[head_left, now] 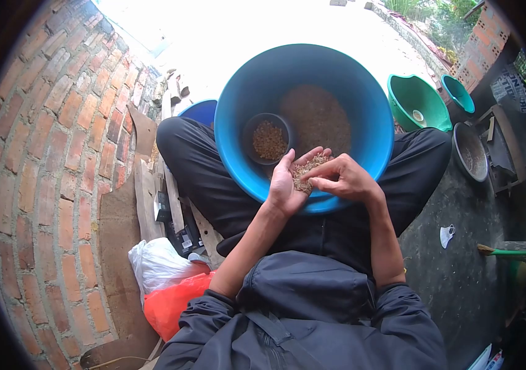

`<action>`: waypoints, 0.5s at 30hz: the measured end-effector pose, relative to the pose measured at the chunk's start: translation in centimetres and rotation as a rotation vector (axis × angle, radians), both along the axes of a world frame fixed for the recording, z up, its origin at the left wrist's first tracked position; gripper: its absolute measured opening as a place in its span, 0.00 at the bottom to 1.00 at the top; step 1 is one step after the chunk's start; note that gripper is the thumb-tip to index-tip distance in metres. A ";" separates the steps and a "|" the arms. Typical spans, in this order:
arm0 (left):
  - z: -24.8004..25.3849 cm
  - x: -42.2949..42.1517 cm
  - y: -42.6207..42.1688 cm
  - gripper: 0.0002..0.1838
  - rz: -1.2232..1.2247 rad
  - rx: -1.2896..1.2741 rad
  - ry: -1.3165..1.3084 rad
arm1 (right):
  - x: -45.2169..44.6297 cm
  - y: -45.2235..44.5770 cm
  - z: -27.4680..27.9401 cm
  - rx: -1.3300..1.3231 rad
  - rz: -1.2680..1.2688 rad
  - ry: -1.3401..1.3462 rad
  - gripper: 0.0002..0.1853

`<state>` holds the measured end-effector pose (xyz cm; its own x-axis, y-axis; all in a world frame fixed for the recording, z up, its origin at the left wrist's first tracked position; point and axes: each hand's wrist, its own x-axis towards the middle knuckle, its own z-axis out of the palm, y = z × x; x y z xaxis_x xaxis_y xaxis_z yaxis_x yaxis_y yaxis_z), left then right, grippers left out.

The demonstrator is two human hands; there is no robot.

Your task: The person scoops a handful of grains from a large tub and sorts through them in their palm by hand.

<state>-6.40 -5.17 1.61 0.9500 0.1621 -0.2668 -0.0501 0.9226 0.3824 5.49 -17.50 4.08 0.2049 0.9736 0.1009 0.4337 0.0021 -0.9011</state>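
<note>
My left hand (284, 190) is cupped palm up at the near rim of a large blue basin (305, 69), holding a small heap of pale brown grains (308, 169). Over that palm, my right hand (344, 180) has its thumb and forefinger brought together at the grains. What sits between those fingertips is too small to make out. The basin rests between my bent legs. More brown grain (320, 120) covers part of its bottom. Inside it at the left is a dark bowl (289, 131) with golden-yellow kernels (269, 140).
A brick wall (47, 185) runs along the left. White (158, 265) and red plastic bags (176, 300) lie beside my left arm. To the right are a green basin (420, 102), a round metal pan (471, 151) and a white face mask (447, 235) on the dark floor.
</note>
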 end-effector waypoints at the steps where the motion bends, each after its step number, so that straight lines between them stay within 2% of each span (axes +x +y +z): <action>1: -0.1 0.0 0.0 0.34 -0.001 -0.007 -0.011 | -0.1 0.0 -0.1 0.000 0.001 0.000 0.12; 4: -0.5 0.1 0.2 0.34 -0.005 -0.005 -0.010 | -0.3 0.2 -0.3 0.066 -0.138 0.034 0.10; 6: -0.6 0.1 0.2 0.34 -0.005 -0.003 -0.016 | -0.3 0.3 -0.4 0.053 -0.245 -0.116 0.09; 7: -0.5 0.2 0.1 0.34 -0.006 0.004 -0.027 | -0.6 0.5 -0.6 0.127 -0.279 -0.175 0.10; 15: -0.1 -0.1 0.0 0.34 -0.019 0.120 0.049 | -2.5 1.4 -0.5 0.121 -0.295 -0.587 0.09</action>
